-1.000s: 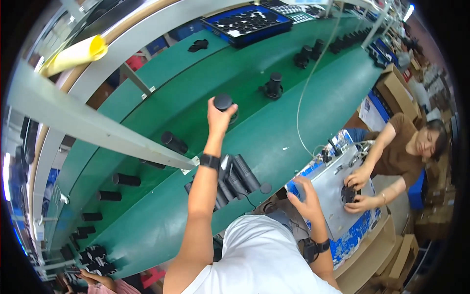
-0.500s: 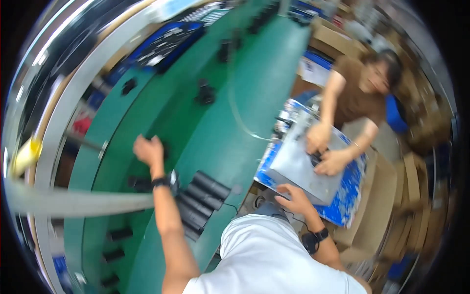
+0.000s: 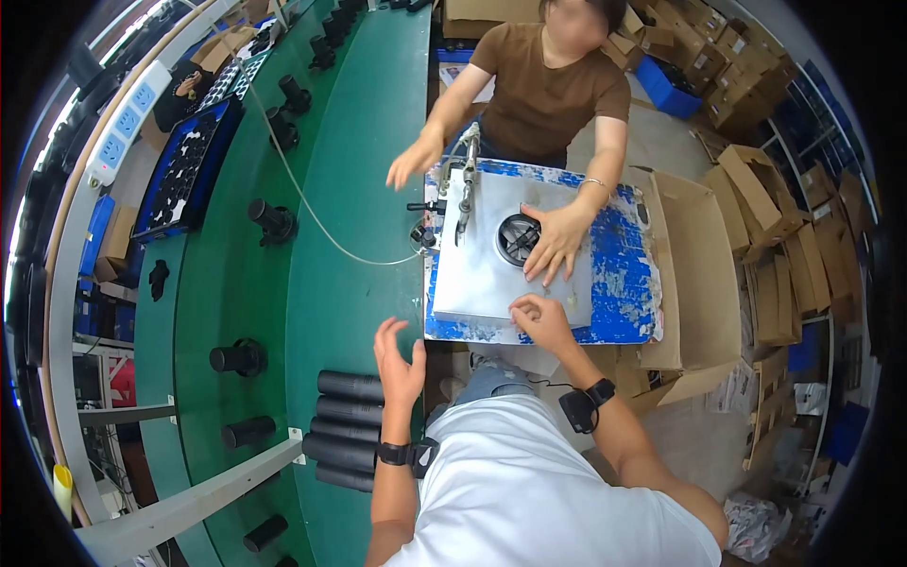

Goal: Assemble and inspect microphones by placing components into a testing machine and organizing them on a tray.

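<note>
My left hand (image 3: 399, 367) is held over the near edge of the green bench with its fingers apart and nothing in it. Just below it lies a row of several black cylinders (image 3: 348, 418) on the bench. My right hand (image 3: 544, 321) is at the near edge of a silvery metal box (image 3: 472, 274), its fingers loosely bent and no object showing in them. A round black part with a spoked inside (image 3: 518, 238) sits on the box top. A co-worker's spread hand (image 3: 559, 241) touches that part, while the co-worker's other hand (image 3: 416, 161) hangs over the bench edge.
The box stands on a worn blue-and-white table (image 3: 624, 274), with a lever fixture (image 3: 467, 189) at its left. A thin hose (image 3: 321, 222) crosses the green bench (image 3: 364, 189). Black parts (image 3: 238, 358) stand along the darker strip. An open carton (image 3: 694, 274) is right of the table.
My left hand has come back from the darker strip toward my body. My right hand's fingers have bent in. The co-worker's one hand has left the black part and moved left. The view has turned.
</note>
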### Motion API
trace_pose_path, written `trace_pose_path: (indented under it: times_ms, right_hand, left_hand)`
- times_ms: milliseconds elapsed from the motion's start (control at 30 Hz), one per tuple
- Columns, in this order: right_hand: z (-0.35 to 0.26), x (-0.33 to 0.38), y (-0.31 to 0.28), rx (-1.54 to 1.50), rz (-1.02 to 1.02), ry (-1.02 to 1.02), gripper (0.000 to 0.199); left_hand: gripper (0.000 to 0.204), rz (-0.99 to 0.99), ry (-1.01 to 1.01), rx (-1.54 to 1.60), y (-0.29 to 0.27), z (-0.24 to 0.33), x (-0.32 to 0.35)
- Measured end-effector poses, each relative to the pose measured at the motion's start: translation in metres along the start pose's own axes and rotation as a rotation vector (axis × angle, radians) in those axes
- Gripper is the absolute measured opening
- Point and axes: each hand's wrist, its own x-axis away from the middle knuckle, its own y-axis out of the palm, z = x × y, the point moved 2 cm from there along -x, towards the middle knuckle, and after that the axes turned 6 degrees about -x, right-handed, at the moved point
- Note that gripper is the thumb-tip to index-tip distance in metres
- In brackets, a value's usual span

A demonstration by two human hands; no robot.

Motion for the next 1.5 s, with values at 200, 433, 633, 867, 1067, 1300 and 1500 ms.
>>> trace_pose_path:
  times_ms: [200,433,633,867,1067,1300,1500]
  right_hand:
    - [0.008,-0.007,0.006,0.025,0.208,-0.179,0.009]
    - [-0.001,0.0,0.012,0.195,0.269,-0.366,0.005]
    - [-0.006,-0.012,0.002,0.178,0.242,-0.304,0.008]
    - [-0.06,-0.114,-0.073,0.817,0.444,0.069,0.044]
    - [-0.061,-0.16,-0.046,1.421,-0.184,0.183,0.045]
    - [-0.062,-0.166,-0.062,1.393,-0.165,0.119,0.029]
    - [-0.062,-0.178,-0.043,1.422,-0.176,-0.009,0.029]
  left_hand:
    - [0.031,-0.074,0.042,-0.09,-0.008,-0.015,-0.009]
    - [0.023,-0.096,0.005,-0.08,-0.01,-0.032,0.004]
    - [0.019,-0.254,0.062,0.056,0.009,0.018,-0.022]
    - [0.025,-0.383,0.684,-0.141,0.103,0.104,-0.106]
    - [0.034,-0.803,0.79,-0.685,0.168,0.089,-0.143]
    - [0.029,-0.695,0.803,-0.409,0.179,0.071,-0.145]
    - [0.026,-0.546,0.712,-0.413,0.167,0.055,-0.136]
